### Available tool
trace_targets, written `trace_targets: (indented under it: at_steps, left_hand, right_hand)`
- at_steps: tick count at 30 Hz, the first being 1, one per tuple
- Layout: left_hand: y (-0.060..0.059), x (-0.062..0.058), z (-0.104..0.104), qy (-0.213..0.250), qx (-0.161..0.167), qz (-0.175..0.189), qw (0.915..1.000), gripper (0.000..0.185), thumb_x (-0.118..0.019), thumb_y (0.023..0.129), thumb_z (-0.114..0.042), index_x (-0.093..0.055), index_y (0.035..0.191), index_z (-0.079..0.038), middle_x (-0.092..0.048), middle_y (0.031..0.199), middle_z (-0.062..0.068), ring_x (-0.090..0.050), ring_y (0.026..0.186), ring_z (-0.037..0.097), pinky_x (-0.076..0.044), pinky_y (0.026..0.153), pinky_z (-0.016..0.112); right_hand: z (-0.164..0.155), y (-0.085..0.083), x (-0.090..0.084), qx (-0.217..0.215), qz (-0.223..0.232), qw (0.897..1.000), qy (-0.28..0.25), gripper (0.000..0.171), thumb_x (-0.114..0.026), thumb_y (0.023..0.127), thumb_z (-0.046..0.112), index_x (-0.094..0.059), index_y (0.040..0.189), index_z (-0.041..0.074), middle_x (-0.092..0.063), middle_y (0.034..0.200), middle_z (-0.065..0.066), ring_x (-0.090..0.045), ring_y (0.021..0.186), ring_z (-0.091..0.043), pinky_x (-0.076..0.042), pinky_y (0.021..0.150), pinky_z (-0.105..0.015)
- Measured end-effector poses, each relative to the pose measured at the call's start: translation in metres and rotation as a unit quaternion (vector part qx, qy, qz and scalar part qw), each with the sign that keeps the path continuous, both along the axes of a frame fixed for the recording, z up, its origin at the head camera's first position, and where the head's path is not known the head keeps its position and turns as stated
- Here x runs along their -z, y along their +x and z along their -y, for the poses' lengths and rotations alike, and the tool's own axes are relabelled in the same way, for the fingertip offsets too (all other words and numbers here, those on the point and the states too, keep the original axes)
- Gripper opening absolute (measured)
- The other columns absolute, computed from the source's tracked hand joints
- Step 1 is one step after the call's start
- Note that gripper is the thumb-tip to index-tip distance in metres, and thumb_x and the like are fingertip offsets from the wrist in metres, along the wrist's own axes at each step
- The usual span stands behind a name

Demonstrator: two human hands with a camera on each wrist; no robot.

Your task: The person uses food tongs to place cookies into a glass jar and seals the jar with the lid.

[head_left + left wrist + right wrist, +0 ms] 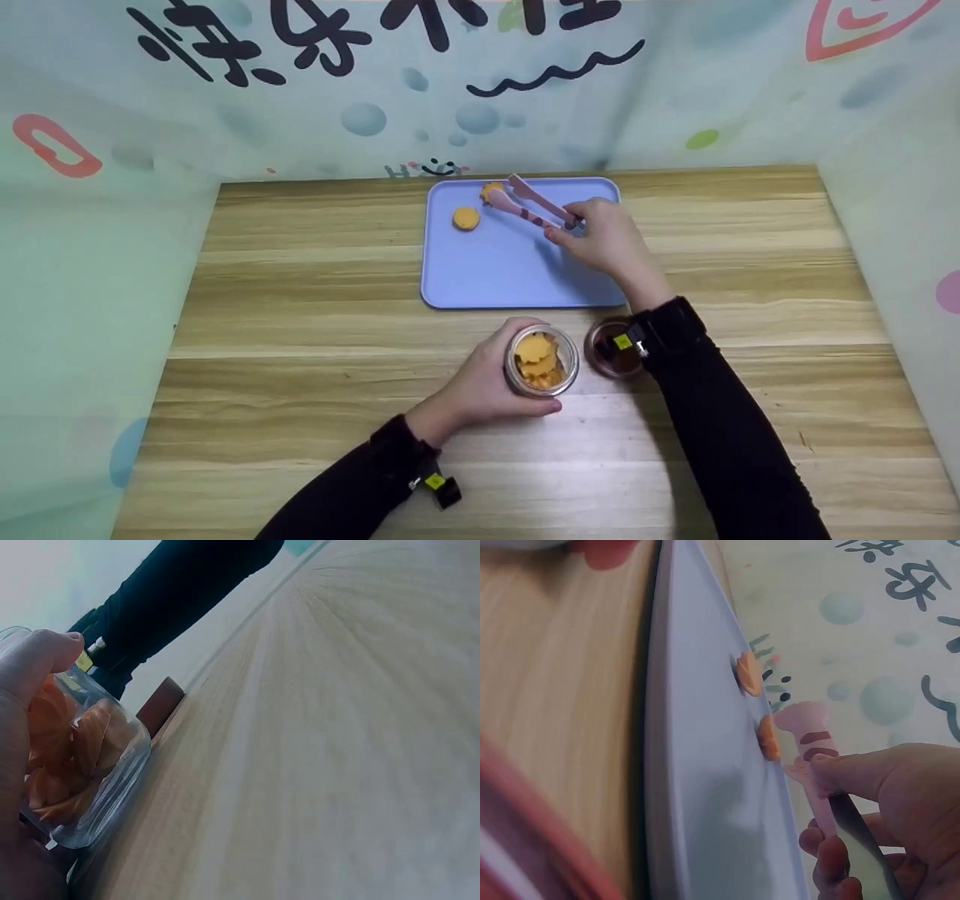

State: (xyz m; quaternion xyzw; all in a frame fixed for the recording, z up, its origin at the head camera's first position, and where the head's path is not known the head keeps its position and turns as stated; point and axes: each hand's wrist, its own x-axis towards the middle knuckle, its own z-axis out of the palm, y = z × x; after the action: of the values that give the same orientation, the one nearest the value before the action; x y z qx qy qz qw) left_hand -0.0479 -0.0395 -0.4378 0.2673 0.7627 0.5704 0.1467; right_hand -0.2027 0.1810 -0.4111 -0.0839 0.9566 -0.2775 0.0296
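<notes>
My left hand grips a clear glass jar round its side, the thumb along the near side. Several golden cookies lie inside; the left wrist view shows their ridged shapes through the glass. In my right hand is a pair of pink tongs, held over the blue tray. The tong tips are spread apart, and one overlaps a scalloped cookie at the tray's back edge. Another round cookie sits on the tray to the left of the tips.
A dark red round lid lies on the wooden table just right of the jar, partly under the right wrist. Behind the tray rises a printed cloth backdrop, and more cloth flanks the table on both sides.
</notes>
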Motion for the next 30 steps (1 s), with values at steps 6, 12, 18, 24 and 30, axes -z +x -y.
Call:
trace_targets:
  at_steps: [6,12,18,24,30]
  left_hand:
    - [-0.001,0.001,0.000,0.013,0.000,-0.023,0.9997,0.091,-0.091,0.059,-0.030,-0.041,0.134,-0.017,-0.056,0.126,-0.010,-0.055,0.116,0.005,-0.043,0.107,0.030]
    - [-0.002,0.001,0.000,0.015,0.004,-0.024,0.9996,0.091,-0.091,0.059,-0.031,-0.041,0.134,-0.017,-0.056,0.126,-0.010,-0.055,0.117,0.005,-0.043,0.106,0.029]
    - [-0.001,0.001,-0.001,0.011,0.004,-0.017,0.9998,0.092,-0.091,0.059,-0.031,-0.040,0.135,-0.018,-0.055,0.126,-0.010,-0.054,0.117,0.005,-0.043,0.107,0.029]
    - [-0.001,0.003,-0.001,0.013,0.002,-0.008,0.9999,0.092,-0.091,0.058,-0.031,-0.040,0.134,-0.020,-0.055,0.126,-0.011,-0.055,0.117,0.006,-0.043,0.107,0.030]
    - [-0.006,0.030,-0.003,0.007,-0.011,-0.023,0.9997,0.095,-0.090,0.055,-0.045,-0.038,0.134,-0.033,-0.054,0.126,-0.016,-0.054,0.116,0.003,-0.043,0.106,0.028]
  right_hand:
    - [0.010,-0.008,0.003,0.008,0.023,1.000,-0.009,0.040,-0.069,0.082,0.044,-0.070,0.107,0.013,-0.064,0.082,-0.003,-0.049,0.065,-0.019,-0.039,0.054,-0.029]
    - [0.017,-0.012,0.001,0.017,0.037,0.999,0.003,0.038,-0.069,0.082,0.045,-0.069,0.104,0.014,-0.059,0.074,-0.001,-0.049,0.061,-0.018,-0.040,0.049,-0.029]
    - [0.021,-0.015,0.001,0.014,0.037,0.999,0.025,0.033,-0.068,0.083,0.046,-0.068,0.096,0.015,-0.052,0.070,-0.001,-0.045,0.060,-0.018,-0.036,0.050,-0.030]
    - [0.019,-0.012,0.004,0.009,0.031,0.999,0.033,0.027,-0.067,0.085,0.042,-0.068,0.093,0.016,-0.053,0.076,-0.001,-0.045,0.066,-0.019,-0.037,0.056,-0.031]
    - [0.016,-0.006,0.007,0.001,0.006,1.000,0.028,0.026,-0.068,0.084,0.040,-0.072,0.094,0.016,-0.059,0.081,-0.003,-0.047,0.072,-0.021,-0.036,0.061,-0.032]
